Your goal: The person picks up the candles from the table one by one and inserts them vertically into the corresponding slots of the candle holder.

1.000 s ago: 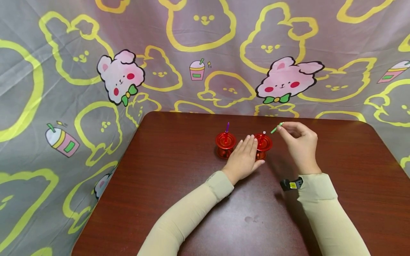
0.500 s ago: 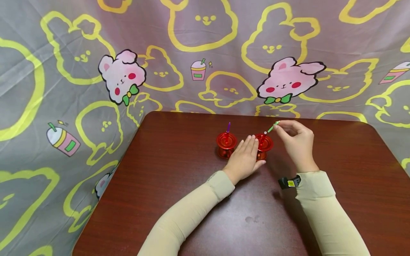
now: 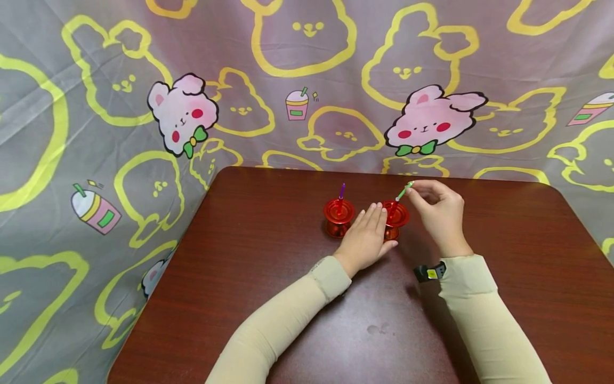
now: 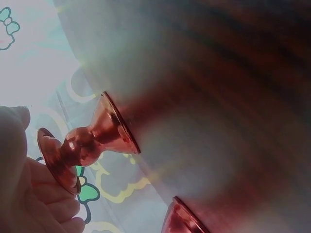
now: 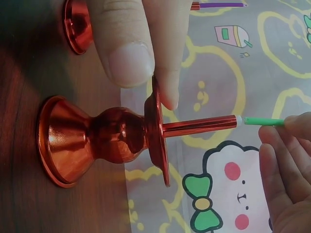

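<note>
Two red metallic candle holders stand upright on the table. The right holder [image 3: 398, 216] has a red stem with a white tip [image 5: 238, 120]. My left hand [image 3: 364, 237] lies against its rim with straight fingers, covering its left side. Between thumb and fingertips my right hand [image 3: 442, 218] pinches a thin green candle [image 5: 262, 121]. In the right wrist view, the candle's lower end is right at the stem's white tip, in line with it; whether they touch, I cannot tell. The left holder [image 3: 338, 213] bears an upright purple candle [image 3: 342, 191].
A dark brown wooden table [image 3: 230, 256] carries the holders near its far side. Behind it and at the left hangs a grey curtain [image 3: 336, 144] with yellow animal outlines. A small pale mark [image 3: 377, 329] shows on the tabletop near the front.
My right hand has moved left with the green candle, from beside the right holder to above its stem. The left hand has stayed at the rim.
</note>
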{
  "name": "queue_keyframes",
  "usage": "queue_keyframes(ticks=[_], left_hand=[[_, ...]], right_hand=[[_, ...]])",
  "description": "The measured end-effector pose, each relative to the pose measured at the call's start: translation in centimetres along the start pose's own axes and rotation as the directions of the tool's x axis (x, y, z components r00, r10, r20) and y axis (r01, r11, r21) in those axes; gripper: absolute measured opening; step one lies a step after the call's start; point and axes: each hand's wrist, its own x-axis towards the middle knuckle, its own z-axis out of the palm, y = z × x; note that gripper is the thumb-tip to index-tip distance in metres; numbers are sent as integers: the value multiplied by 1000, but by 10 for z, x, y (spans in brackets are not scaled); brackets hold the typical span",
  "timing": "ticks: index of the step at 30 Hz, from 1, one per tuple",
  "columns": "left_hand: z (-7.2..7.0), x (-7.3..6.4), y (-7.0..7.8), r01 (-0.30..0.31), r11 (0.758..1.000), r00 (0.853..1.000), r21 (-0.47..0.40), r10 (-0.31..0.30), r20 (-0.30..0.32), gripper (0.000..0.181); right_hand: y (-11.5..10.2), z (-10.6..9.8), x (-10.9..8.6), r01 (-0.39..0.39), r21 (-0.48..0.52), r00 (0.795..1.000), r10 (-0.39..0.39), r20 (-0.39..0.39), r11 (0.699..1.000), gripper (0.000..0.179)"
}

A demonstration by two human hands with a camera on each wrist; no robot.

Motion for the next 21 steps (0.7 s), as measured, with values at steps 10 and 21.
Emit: queue_keyframes(ticks=[10, 21], left_hand=[[-2, -1, 1, 9, 1000, 1000, 6, -9, 6, 78], [0, 0, 0, 6, 1000, 1000, -2, -6, -5, 78]], right_hand=[[0, 1, 0, 22, -11, 1000, -22, 19, 1000, 16], [-1, 1, 1, 32, -19, 998, -31, 45, 999, 16]])
